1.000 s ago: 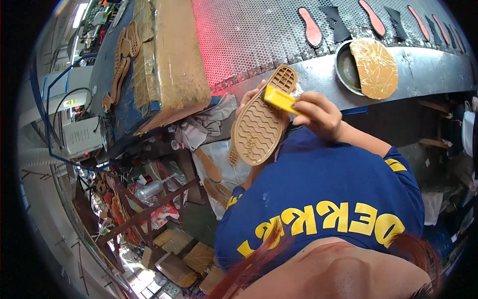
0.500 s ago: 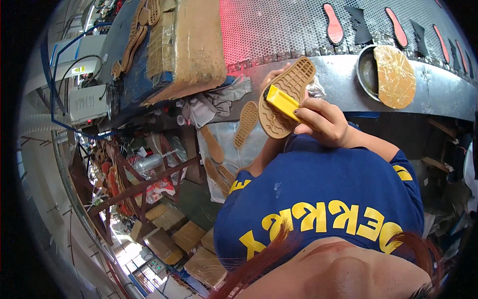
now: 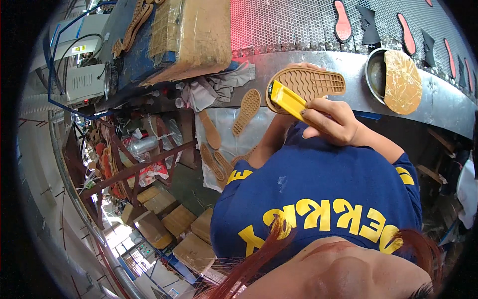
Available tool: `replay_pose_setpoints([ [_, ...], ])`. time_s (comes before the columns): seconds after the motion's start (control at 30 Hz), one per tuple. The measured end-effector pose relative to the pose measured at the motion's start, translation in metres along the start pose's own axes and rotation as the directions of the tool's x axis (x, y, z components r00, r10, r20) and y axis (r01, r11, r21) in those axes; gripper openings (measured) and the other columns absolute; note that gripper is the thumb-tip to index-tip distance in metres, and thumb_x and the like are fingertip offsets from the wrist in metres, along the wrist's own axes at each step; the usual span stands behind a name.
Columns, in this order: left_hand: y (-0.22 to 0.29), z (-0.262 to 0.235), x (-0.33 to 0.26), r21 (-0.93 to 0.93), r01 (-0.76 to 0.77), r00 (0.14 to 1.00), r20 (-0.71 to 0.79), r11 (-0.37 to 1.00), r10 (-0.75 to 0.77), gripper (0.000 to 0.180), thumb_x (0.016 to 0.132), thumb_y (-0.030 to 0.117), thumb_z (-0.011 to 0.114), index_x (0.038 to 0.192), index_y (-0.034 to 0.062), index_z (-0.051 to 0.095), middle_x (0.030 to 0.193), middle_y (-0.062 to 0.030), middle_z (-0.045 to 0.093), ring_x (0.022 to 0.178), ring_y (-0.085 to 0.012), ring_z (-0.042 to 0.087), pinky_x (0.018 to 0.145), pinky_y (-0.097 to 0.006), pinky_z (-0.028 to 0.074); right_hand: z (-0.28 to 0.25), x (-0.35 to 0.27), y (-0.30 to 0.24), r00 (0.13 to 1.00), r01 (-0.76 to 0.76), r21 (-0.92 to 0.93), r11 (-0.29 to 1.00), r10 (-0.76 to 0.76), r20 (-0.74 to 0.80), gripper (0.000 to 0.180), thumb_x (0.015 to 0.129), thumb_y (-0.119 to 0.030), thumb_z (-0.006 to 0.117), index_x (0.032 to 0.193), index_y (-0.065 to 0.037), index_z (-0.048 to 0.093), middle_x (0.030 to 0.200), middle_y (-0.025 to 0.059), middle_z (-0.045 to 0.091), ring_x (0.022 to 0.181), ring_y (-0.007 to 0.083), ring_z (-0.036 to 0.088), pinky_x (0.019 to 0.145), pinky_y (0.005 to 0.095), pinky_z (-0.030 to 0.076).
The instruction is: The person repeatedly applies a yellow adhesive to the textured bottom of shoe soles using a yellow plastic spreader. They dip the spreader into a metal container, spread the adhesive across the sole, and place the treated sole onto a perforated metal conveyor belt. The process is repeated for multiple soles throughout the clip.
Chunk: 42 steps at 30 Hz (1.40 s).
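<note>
My left hand [image 3: 313, 66] holds a tan shoe sole [image 3: 318, 82] from behind, with its ridged tread facing up. Most of that hand is hidden under the sole; some fingers show past its far edge. In my right hand [image 3: 334, 119] is a yellow-handled brush [image 3: 290, 100], gripped between thumb and fingers. Its dark end lies over the wide, left part of the sole; whether it touches the rubber I cannot tell. The sole lies nearly crosswise, its narrower end to the right.
More tan soles [image 3: 246, 112] lie at the left on plastic sheeting. Ahead, a mesh conveyor [image 3: 289, 25] carries pink insoles [image 3: 342, 22] and black pieces. A round metal pan [image 3: 371, 74] with a tan cover sits on the metal ledge. A taped cardboard box [image 3: 199, 35] stands far left.
The sole has turned clockwise from a steep slant to nearly crosswise. My right hand and the brush have shifted slightly, staying over its wide end.
</note>
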<state>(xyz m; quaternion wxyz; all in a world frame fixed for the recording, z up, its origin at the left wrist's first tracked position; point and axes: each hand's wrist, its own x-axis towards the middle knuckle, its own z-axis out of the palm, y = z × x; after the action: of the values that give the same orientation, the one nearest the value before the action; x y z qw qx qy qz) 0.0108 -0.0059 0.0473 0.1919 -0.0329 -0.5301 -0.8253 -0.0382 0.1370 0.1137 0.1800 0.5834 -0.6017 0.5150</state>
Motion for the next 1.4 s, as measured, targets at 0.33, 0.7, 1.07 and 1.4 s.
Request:
replay_pose_setpoints([
  [0.33, 0.006, 0.001, 0.002, -0.090, 0.065, 0.995, 0.083, 0.994, -0.057, 0.082, 0.077, 0.009, 0.077, 0.142, 0.0153, 0.027, 0.133, -0.0142, 0.045, 0.122, -0.0301, 0.051, 0.103, -0.043, 0.046, -0.021, 0.001, 0.014, 0.986, 0.002, 0.135, 0.991, -0.024, 0.166, 0.035, 0.079, -0.025, 0.074, 0.103, -0.001, 0.063, 0.103, 0.0122, 0.059, 0.076, 0.0253, 0.065, 0.061, 0.0346, 0.054],
  [0.7, -0.019, -0.073, 0.032, -0.463, 0.518, 0.847, 0.391, 0.719, -0.359, 0.089, 0.092, 0.071, 0.025, 0.131, -0.0077, 0.042, 0.102, -0.0252, 0.061, 0.062, -0.0174, 0.058, 0.054, -0.027, 0.052, 0.000, -0.007, 0.069, 0.667, -0.474, 0.543, 0.694, 0.685, -0.294, 0.025, 0.084, 0.009, 0.062, 0.107, 0.001, 0.059, 0.107, 0.0100, 0.063, 0.101, 0.0182, 0.062, 0.088, 0.0292, 0.049],
  [1.07, 0.016, -0.023, 0.024, -0.459, 0.554, 0.743, -0.104, 0.694, -0.661, 0.071, 0.098, 0.061, 0.027, 0.119, -0.0025, 0.052, 0.092, -0.0192, 0.064, 0.046, -0.0211, 0.055, 0.038, -0.027, 0.049, 0.017, -0.026, 0.049, 0.956, -0.284, 0.108, 0.953, 0.290, -0.044, 0.028, 0.075, 0.007, 0.065, 0.099, -0.007, 0.068, 0.087, 0.0099, 0.068, 0.076, 0.0251, 0.066, 0.066, 0.0343, 0.052],
  [1.4, 0.002, -0.030, 0.021, -0.492, 0.514, 0.780, -0.072, 0.702, -0.622, 0.077, 0.094, 0.065, 0.030, 0.127, -0.0024, 0.047, 0.099, -0.0245, 0.064, 0.046, -0.0217, 0.053, 0.036, -0.031, 0.047, 0.024, -0.020, 0.034, 0.940, -0.342, 0.118, 0.932, 0.341, 0.034, 0.024, 0.080, 0.009, 0.063, 0.100, -0.003, 0.066, 0.086, 0.0152, 0.068, 0.081, 0.0228, 0.068, 0.072, 0.0345, 0.053],
])
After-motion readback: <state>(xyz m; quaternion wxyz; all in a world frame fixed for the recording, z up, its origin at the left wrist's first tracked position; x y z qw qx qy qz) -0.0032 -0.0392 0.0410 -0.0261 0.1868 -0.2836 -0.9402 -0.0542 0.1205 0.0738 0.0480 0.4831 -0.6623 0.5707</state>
